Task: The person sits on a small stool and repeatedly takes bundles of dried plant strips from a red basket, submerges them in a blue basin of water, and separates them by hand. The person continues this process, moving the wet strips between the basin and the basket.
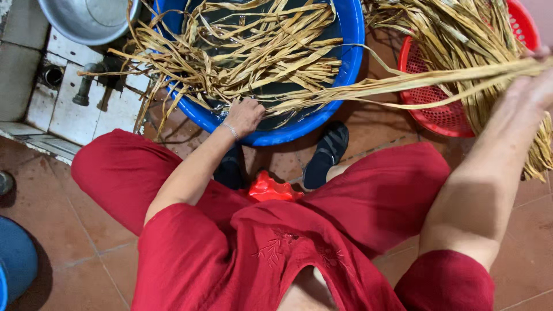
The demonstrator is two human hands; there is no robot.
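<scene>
Left hand (245, 115) closed on soaked dry leaf strips (253, 52) at blue basin (352, 34) near rim, right hand (536, 80) gripped a drawn bundle (403, 83); best kept taut, strands aligned

The left hand (245, 117) rests at the near rim of a round blue plastic basin (351, 52) holding water and long dried yellow leaf strips (253, 52). The right hand (536, 80) grips a bundle of these strips stretched across a red perforated plastic basket (429, 115).

Glossy blue plastic basin (354, 34), dry fibrous strips (259, 52)
</scene>
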